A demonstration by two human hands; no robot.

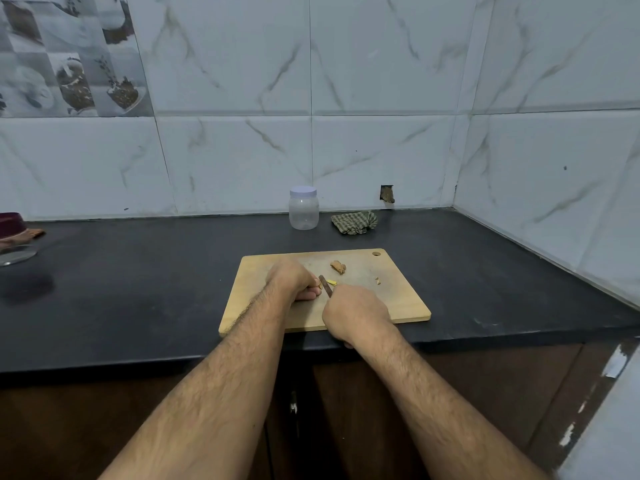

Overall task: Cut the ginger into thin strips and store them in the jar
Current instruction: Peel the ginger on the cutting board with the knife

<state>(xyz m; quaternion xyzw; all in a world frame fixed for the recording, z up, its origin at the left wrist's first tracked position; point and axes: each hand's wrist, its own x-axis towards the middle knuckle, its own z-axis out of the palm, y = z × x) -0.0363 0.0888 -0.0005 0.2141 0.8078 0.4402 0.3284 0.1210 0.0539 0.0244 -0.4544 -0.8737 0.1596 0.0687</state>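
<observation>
A wooden cutting board (398, 299) lies on the black counter. My left hand (292, 280) rests on the board with curled fingers pinching a small piece of ginger, mostly hidden under the fingertips. My right hand (355, 311) grips a knife (325, 285) whose blade points away, right beside the left fingertips. A yellow cut bit of ginger (331, 282) lies by the blade. A larger unpeeled ginger chunk (338, 267) sits farther back on the board. The clear plastic jar (303, 208) with a white lid on stands by the wall.
A crumpled checked cloth (355, 222) lies right of the jar. Small scraps (377, 280) sit on the board's right part. At the far left edge are a dark red bowl (10, 225) and a glass dish (15, 252). Tiled walls close the back and right.
</observation>
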